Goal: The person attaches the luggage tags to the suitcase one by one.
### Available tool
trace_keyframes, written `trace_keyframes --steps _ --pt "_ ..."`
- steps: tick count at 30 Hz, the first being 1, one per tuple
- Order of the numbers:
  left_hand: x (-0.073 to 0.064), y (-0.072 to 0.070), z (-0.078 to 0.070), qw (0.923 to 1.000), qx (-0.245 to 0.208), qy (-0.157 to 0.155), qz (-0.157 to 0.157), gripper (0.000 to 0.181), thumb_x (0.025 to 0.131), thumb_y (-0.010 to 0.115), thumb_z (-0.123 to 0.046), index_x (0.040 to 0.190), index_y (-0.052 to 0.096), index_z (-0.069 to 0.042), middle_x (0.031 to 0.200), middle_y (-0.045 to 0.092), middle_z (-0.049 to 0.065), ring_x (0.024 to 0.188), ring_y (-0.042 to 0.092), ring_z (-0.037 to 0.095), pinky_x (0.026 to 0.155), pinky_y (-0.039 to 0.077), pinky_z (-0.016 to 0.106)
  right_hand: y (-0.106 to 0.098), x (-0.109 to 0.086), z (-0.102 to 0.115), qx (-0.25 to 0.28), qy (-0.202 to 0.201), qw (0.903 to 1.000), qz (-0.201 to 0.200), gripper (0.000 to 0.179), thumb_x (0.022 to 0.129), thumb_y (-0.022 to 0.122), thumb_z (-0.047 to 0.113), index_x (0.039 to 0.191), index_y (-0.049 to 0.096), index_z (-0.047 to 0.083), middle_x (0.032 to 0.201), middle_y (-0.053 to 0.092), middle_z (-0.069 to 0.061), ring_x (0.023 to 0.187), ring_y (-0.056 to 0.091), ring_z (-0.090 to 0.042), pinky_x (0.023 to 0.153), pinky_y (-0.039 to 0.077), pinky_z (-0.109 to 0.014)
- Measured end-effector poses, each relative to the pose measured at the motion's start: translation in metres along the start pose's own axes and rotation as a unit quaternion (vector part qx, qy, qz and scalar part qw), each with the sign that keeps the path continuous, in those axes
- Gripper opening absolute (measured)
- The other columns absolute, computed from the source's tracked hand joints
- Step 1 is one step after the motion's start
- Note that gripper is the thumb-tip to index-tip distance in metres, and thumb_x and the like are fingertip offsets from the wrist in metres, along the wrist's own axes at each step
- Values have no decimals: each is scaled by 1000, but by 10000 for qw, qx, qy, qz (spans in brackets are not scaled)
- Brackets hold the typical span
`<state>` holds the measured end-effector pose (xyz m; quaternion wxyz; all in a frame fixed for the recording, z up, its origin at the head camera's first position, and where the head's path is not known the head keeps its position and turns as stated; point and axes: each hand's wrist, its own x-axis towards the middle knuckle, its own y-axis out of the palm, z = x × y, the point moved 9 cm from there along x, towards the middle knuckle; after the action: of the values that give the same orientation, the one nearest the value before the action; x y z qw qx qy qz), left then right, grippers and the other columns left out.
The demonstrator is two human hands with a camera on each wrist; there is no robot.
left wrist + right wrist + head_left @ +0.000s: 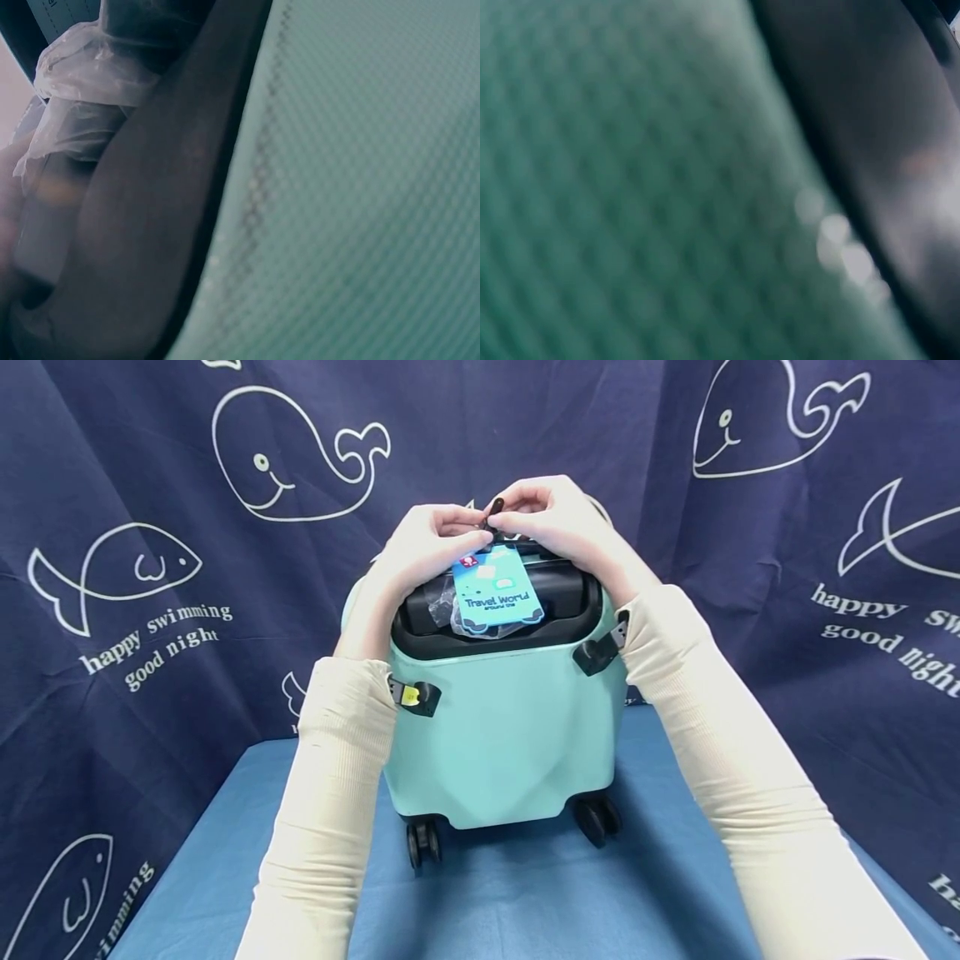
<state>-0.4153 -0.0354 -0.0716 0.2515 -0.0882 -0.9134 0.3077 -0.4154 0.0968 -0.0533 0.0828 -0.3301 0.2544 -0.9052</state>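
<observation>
A mint-green suitcase stands upright on its wheels. Over its black handle area hangs a blue luggage tag printed "Travel World", with a thin black strap at its top. My left hand pinches the strap's lower part between thumb and fingers. From the other side, my right hand pinches the strap close to its upright end. Clear plastic wrap covers part of the handle in the left wrist view. The right wrist view holds only the textured shell and black trim.
Beneath the suitcase is a table with a blue cover. A dark blue curtain with white whale and fish drawings hangs behind. Black caster wheels show at the suitcase's bottom corners. Small black wrist cameras sit at both cuffs.
</observation>
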Motion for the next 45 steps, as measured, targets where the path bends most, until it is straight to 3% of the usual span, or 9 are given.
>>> trace_keyframes --steps 4,12,19,30,38,45 --pt "0 2 -1 10000 7 24 59 40 87 65 -28 125 61 -17 115 68 1 103 62 4 92 40 17 -2 0 -1 -237 53 9997 -28 22 84 70 27 99 70 12 79 66 9 75 58 -5 76 41 -18" --pt "0 0 -4 9998 67 170 3 36 90 60 -31 124 62 -16 116 67 1 103 60 2 92 39 17 0 -1 4 484 -248 9985 -61 15 85 68 15 96 69 5 77 68 5 72 62 -10 73 47 -21" --pt "-1 -2 -2 9998 73 151 -81 32 91 60 -28 119 64 -14 114 68 2 99 60 3 91 38 17 1 -2 4 389 -265 9989 -66 17 85 69 18 98 69 7 80 69 3 76 64 -13 76 49 -22" --pt "1 -1 -2 9990 440 30 -47 31 91 59 -29 119 63 -18 113 68 -1 101 60 2 93 36 20 -2 -4 4 114 -122 9997 -169 16 86 68 19 98 70 8 83 70 5 80 66 -15 76 49 -20" --pt "-2 -5 -1 9938 1072 -105 -284 30 92 53 -40 114 64 -24 109 69 -7 95 56 2 90 36 26 0 -4 3 279 -142 9995 -20 20 88 66 18 103 69 5 84 69 6 82 64 -14 78 48 -20" --pt "-2 -9 -2 9923 1137 -249 -416 28 91 51 -44 106 63 -24 105 69 -11 94 54 1 91 35 27 -1 -4 2 435 -24 9990 -62 19 88 64 17 103 70 6 78 69 7 77 64 -9 75 49 -20"
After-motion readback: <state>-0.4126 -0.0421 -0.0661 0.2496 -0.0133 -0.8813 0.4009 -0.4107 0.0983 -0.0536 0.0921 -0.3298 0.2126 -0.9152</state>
